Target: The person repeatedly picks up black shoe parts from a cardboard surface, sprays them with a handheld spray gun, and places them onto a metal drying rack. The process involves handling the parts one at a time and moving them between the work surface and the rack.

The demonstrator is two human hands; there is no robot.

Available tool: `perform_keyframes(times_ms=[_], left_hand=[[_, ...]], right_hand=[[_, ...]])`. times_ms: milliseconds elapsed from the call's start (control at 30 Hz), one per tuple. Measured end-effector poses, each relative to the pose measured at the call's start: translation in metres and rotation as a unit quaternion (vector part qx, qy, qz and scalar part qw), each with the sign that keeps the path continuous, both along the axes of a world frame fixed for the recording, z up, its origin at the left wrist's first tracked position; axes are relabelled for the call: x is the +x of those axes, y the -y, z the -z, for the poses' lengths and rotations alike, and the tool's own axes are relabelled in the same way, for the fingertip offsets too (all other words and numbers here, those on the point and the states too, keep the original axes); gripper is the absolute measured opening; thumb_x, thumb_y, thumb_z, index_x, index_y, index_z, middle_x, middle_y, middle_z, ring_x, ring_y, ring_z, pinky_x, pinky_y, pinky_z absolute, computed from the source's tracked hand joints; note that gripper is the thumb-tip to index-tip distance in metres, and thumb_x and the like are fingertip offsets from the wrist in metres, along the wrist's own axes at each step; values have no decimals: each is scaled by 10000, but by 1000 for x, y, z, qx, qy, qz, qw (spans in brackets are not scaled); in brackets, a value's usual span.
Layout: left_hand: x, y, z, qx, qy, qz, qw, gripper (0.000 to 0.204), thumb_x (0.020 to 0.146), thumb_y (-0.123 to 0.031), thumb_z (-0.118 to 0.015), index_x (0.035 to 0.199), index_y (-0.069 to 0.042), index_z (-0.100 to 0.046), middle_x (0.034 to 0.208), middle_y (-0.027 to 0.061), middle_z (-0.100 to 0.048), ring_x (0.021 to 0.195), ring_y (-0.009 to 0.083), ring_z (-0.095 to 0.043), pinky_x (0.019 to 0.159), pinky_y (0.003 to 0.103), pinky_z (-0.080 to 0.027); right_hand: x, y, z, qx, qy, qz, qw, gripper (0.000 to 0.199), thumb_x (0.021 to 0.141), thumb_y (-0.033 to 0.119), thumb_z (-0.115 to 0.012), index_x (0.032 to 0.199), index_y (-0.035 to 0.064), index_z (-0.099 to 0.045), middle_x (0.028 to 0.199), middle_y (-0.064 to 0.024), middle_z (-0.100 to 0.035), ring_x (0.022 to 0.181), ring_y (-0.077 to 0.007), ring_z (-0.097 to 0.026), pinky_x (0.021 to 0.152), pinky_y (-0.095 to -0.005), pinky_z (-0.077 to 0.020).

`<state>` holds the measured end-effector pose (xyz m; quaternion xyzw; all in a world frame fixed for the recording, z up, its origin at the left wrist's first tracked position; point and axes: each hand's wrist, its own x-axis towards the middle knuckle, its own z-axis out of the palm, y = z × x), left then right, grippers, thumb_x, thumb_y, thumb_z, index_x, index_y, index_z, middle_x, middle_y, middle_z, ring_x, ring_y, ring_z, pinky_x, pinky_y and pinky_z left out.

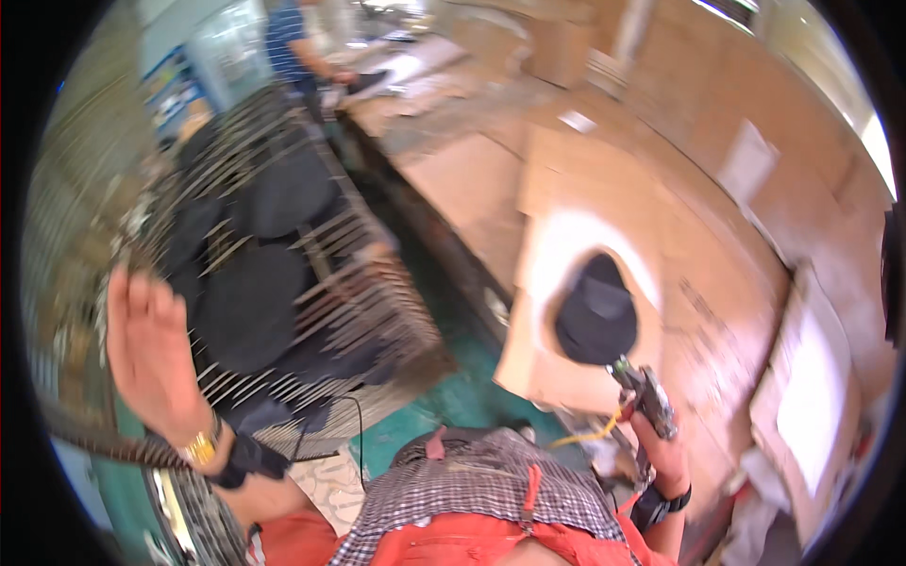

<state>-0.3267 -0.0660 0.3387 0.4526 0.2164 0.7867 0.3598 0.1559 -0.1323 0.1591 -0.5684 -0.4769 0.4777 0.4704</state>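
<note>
My left hand [151, 354] is raised with flat, spread fingers in front of a metal wire rack [359, 311] that carries several round black pieces [250, 307]; it holds nothing. My right hand [661, 448] grips a spray gun [645, 391] with a yellow hose, its nozzle pointing up toward a black hat-shaped piece [596, 311]. That piece lies on a cardboard sheet [576, 377] inside a whitish patch of spray. The picture is blurred by motion.
A long workbench covered with brown cardboard [679, 189] runs from the right to the far back. Another person in a striped shirt [288, 42] works at its far end. A green floor [453, 396] shows between rack and bench. White sheets [812, 396] lie at right.
</note>
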Motion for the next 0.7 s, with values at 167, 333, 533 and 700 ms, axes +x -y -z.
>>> perform_keyframes(times_ms=[167, 333, 533, 700], left_hand=[[130, -47, 83, -105, -88, 193, 972, 267, 906, -144, -507, 1095, 44, -525, 824, 127, -576, 716, 244, -592, 665, 337, -510], [196, -100, 139, -267, -51, 311, 911, 208, 920, -117, -519, 1081, 2, -573, 874, 101, -651, 784, 194, -648, 728, 304, -532], [243, -135, 215, -346, -95, 354, 864, 179, 915, -108, -538, 1063, -20, -586, 879, 92, -662, 761, 179, -651, 714, 292, -537], [306, -158, 300, -366, -278, 324, 827, 158, 869, -91, -590, 1000, -9, -623, 878, 51, -657, 715, 104, -603, 648, 220, -477]], right_hand=[[47, 62, -16, 4, -3, 141, 990, 486, 830, 145, -661, 1240, -39, -478, 870, -51, -603, 770, -139, -591, 710, -272, -486], [50, 108, -17, -39, -53, 165, 984, 514, 820, 125, -684, 1258, -43, -472, 863, -62, -610, 753, -140, -601, 689, -266, -496], [44, 132, -21, -30, -56, 204, 977, 578, 795, 127, -704, 1287, -43, -453, 880, -79, -621, 795, -165, -604, 744, -295, -485], [41, 132, -14, -35, -50, 199, 978, 586, 790, 179, -714, 1273, -38, -464, 884, -78, -626, 823, -164, -603, 754, -293, -472]])
